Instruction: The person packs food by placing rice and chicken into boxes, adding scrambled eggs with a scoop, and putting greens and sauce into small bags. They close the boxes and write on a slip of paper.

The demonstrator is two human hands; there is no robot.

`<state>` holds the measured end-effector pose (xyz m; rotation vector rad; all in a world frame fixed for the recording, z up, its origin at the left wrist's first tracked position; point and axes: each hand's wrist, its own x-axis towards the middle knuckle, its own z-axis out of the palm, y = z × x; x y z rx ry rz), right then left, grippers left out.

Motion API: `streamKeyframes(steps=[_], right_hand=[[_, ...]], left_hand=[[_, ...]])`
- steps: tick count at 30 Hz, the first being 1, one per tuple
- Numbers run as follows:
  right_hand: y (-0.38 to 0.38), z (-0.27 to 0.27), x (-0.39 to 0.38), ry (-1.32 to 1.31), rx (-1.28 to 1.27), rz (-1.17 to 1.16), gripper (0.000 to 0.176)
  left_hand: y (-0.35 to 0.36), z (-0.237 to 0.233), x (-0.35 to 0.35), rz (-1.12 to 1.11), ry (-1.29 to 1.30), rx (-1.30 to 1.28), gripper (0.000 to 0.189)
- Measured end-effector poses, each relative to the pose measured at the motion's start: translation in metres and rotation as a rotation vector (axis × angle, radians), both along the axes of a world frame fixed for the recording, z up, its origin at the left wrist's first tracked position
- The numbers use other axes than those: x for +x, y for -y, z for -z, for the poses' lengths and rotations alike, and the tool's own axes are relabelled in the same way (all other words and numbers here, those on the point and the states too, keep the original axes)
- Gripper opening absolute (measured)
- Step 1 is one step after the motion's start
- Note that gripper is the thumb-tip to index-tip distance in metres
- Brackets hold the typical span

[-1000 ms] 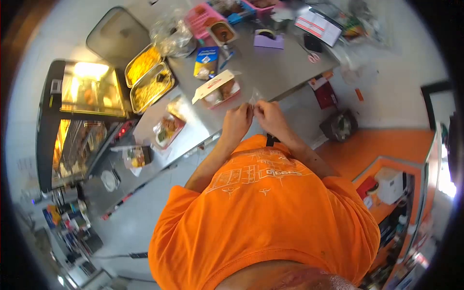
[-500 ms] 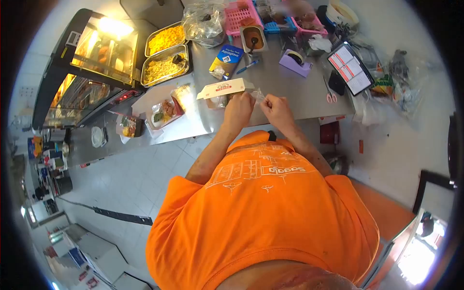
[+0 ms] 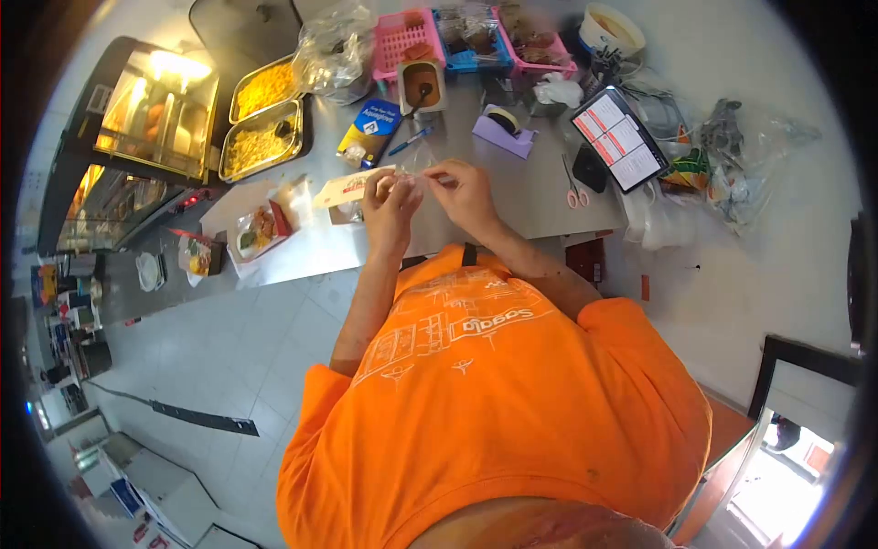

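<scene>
My left hand (image 3: 390, 212) and my right hand (image 3: 464, 192) are raised close together over the steel counter, fingers pinched on a small clear plastic bag (image 3: 415, 166) stretched between them. What the bag contains cannot be made out. Partly behind my left hand stands a cardboard box (image 3: 346, 189) with red print on its raised flap. A blue and yellow glove box (image 3: 369, 133) and a blue pen (image 3: 409, 142) lie just beyond my hands.
Farther left are an open food box (image 3: 262, 229), two metal trays of rice (image 3: 259, 151) and a lit display warmer (image 3: 155, 110). A sauce pan (image 3: 422, 87), tape dispenser (image 3: 503, 132), scissors (image 3: 573, 183) and tablet (image 3: 620, 137) sit at the back and right.
The camera view has turned, so the counter items appear farther left. My hands remain on the plastic bag, the right one now turned with its fingers more extended toward the left.
</scene>
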<state>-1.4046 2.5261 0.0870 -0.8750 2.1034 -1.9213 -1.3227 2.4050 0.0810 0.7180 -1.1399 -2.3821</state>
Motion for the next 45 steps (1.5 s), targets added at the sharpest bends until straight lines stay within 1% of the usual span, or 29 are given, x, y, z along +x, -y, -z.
streamKeyframes(steps=[2,5,6,7,8,10,11,14,15,16,17,18,19,20,22,23,26,27,30,31,33,34,35,36,38,39,42,43,45], right_hand=[[0.001,0.002,-0.013,0.550,-0.215,-0.055,0.028],[-0.012,-0.002,-0.021,1.109,-0.500,-0.302,0.020],[-0.017,0.003,-0.026,1.149,-0.544,-0.343,0.020],[-0.021,0.012,-0.035,1.185,-0.587,-0.388,0.020],[-0.023,0.010,-0.040,1.220,-0.632,-0.434,0.021],[-0.022,0.005,-0.045,1.244,-0.667,-0.377,0.025],[-0.021,-0.001,-0.046,1.257,-0.683,-0.350,0.027],[-0.013,-0.012,-0.058,0.726,-0.405,-0.351,0.026],[-0.009,-0.013,-0.059,0.542,-0.293,-0.223,0.025],[-0.002,-0.014,-0.058,0.360,-0.181,-0.096,0.023],[0.004,-0.015,-0.056,0.177,-0.069,0.032,0.022],[0.010,-0.017,-0.054,0.004,-0.057,0.117,0.021],[0.016,-0.019,-0.051,-0.170,-0.043,0.199,0.020],[0.022,-0.021,-0.049,-0.343,-0.029,0.278,0.019],[0.031,-0.014,-0.047,-0.192,-0.083,0.397,0.019],[0.036,-0.011,-0.045,-0.111,-0.109,0.449,0.019],[0.037,-0.025,-0.067,-0.728,0.151,0.393,0.021],[0.038,-0.019,-0.073,-0.812,0.197,0.282,0.022],[0.048,-0.005,-0.082,-0.503,0.386,0.187,0.024],[0.052,0.007,-0.087,-0.304,0.306,0.151,0.025],[0.061,0.034,-0.097,0.096,0.148,0.078,0.028],[0.063,0.026,-0.099,0.307,0.174,-0.041,0.029],[0.063,0.012,-0.099,0.520,0.199,-0.161,0.030],[0.066,0.004,-0.104,0.729,0.223,-0.281,0.031],[0.076,0.036,-0.122,0.377,0.285,-0.089,0.031],[0.083,0.043,-0.133,0.199,0.310,0.005,0.032],[0.095,0.055,-0.160,-0.425,0.660,0.123,0.040],[0.099,0.080,-0.174,-0.334,0.679,-0.016,0.039],[0.107,0.104,-0.199,-0.456,0.592,-0.035,0.031]], left_hand=[[0.004,0.004,0.002,0.138,0.058,-0.132,0.010],[0.010,0.004,-0.007,0.254,0.056,-0.449,0.014],[0.010,0.002,-0.010,0.272,0.037,-0.576,0.016],[0.008,0.003,-0.014,0.325,0.055,-0.547,0.016],[0.010,-0.002,-0.017,0.409,0.026,-0.296,0.014],[0.019,-0.016,-0.023,0.565,-0.024,0.211,0.014],[0.019,-0.021,-0.027,0.575,-0.057,0.243,0.020],[0.028,-0.020,-0.044,0.546,-0.195,0.474,0.016],[0.018,-0.029,-0.048,0.478,-0.158,0.106,0.007],[0.009,-0.038,-0.053,0.383,-0.058,-0.257,0.009],[0.009,-0.026,-0.057,0.311,-0.062,-0.359,0.014],[0.007,-0.023,-0.062,0.237,-0.066,-0.458,0.019],[0.005,-0.021,-0.071,0.131,0.000,-0.323,0.026],[0.005,-0.017,-0.081,0.019,-0.054,-0.464,0.026],[0.010,-0.005,-0.097,-0.222,-0.155,-0.748,0.026],[0.008,-0.017,-0.100,-0.262,-0.114,-0.733,0.022],[0.036,-0.022,-0.099,0.032,-0.093,-1.316,0.029],[0.045,-0.028,-0.102,0.048,-0.063,-1.418,0.031],[0.061,-0.042,-0.097,0.133,0.045,-1.709,0.037],[0.073,-0.039,-0.097,0.234,-0.008,-1.763,0.042],[0.101,-0.005,-0.094,0.488,-0.098,-1.520,0.041],[0.109,0.007,-0.092,0.605,-0.138,-1.388,0.041],[0.107,-0.018,-0.088,0.710,-0.099,-1.223,0.031],[0.114,0.002,-0.085,0.720,-0.050,-1.086,0.031],[0.132,0.057,-0.080,0.727,0.044,-0.811,0.032],[0.134,0.042,-0.073,0.680,0.039,-0.484,0.035],[0.141,0.042,-0.070,0.519,0.158,-0.361,0.039],[0.143,0.040,-0.071,0.521,0.131,-0.309,0.037],[0.153,0.042,-0.078,0.513,0.081,-0.092,0.036]])
